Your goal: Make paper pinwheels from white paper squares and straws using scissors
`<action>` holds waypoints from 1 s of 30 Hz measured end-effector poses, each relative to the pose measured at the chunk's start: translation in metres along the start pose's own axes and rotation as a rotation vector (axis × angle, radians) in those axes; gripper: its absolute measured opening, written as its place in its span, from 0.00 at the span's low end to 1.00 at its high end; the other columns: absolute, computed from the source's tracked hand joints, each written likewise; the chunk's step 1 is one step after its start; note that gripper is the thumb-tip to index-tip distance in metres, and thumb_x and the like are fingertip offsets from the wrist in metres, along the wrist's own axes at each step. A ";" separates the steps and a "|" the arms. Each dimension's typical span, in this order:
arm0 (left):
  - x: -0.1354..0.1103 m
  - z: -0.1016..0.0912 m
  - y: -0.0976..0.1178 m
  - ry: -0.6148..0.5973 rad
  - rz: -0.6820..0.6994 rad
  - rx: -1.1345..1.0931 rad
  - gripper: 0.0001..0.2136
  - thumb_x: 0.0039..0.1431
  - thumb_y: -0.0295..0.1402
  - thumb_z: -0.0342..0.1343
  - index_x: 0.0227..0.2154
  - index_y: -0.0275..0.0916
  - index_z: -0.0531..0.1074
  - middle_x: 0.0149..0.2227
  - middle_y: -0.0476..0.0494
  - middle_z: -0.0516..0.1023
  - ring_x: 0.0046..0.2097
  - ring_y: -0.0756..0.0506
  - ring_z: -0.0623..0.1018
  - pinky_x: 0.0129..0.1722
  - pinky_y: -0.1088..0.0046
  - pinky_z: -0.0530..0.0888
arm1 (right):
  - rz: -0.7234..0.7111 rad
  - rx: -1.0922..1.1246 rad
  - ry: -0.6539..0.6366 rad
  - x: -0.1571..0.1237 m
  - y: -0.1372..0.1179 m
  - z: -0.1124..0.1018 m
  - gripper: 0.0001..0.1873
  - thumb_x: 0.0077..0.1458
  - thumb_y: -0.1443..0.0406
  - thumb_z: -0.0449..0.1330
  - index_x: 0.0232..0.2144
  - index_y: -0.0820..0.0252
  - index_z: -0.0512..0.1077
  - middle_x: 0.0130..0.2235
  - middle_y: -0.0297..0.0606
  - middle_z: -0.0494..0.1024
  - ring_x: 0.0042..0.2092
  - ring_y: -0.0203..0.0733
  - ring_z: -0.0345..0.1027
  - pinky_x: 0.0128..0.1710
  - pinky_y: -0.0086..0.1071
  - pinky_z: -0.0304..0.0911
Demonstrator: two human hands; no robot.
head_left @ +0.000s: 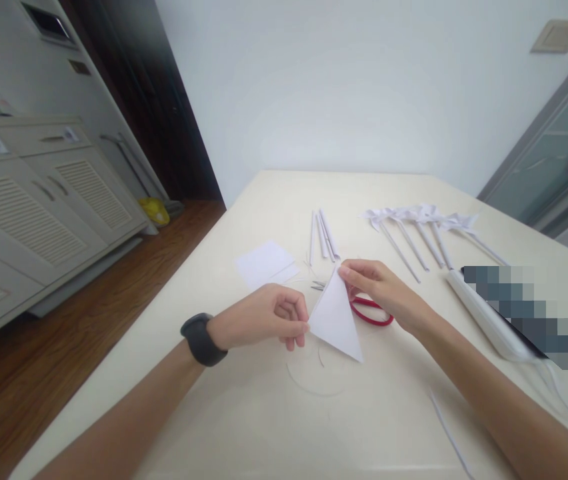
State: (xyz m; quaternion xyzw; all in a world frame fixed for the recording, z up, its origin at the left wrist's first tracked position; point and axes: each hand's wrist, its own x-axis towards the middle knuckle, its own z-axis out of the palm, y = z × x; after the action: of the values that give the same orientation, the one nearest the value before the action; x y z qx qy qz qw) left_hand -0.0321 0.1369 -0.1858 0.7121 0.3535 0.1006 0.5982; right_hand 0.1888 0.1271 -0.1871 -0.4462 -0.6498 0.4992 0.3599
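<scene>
A sheet of white paper, folded into a triangle, is held up over the table between both hands. My left hand, with a black band on the wrist, pinches its left corner between thumb and finger. At the top corner, my right hand grips the paper with thumb and fingers. Behind the paper lie scissors with red handles, partly hidden by the paper and my right hand. Just left of it rests a small stack of white paper squares. Thin strands lie on the table below the paper.
Several rolled white paper sticks lie beyond my hands. Several paper pinwheels on sticks are at the back right. A white device with a blurred-out top and cables sits right on the cream table. A louvred cabinet stands left.
</scene>
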 end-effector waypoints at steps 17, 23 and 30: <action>0.002 0.003 0.008 0.335 0.157 -0.050 0.04 0.54 0.32 0.52 0.29 0.37 0.65 0.27 0.49 0.70 0.31 0.49 0.72 0.27 0.75 0.69 | -0.066 0.057 0.143 -0.001 0.001 0.009 0.14 0.52 0.60 0.56 0.20 0.60 0.58 0.22 0.28 0.59 0.25 0.30 0.52 0.25 0.27 0.49; 0.001 0.001 0.009 0.448 0.180 -0.052 0.07 0.52 0.35 0.53 0.27 0.36 0.66 0.29 0.49 0.70 0.32 0.50 0.72 0.32 0.75 0.69 | -0.049 0.013 0.132 -0.004 -0.004 0.013 0.12 0.51 0.59 0.56 0.22 0.60 0.62 0.23 0.29 0.61 0.26 0.31 0.56 0.26 0.27 0.51; 0.000 -0.005 0.005 0.585 0.204 -0.090 0.07 0.52 0.35 0.55 0.30 0.38 0.65 0.29 0.51 0.70 0.31 0.52 0.70 0.30 0.79 0.66 | 0.105 -0.102 -0.119 -0.006 -0.009 0.012 0.09 0.49 0.60 0.58 0.26 0.60 0.70 0.28 0.35 0.72 0.30 0.36 0.64 0.27 0.28 0.55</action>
State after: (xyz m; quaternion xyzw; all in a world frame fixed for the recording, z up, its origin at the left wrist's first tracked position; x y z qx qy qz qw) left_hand -0.0328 0.1403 -0.1798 0.6576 0.4325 0.3762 0.4888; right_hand 0.1784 0.1165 -0.1814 -0.4669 -0.6703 0.5093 0.2709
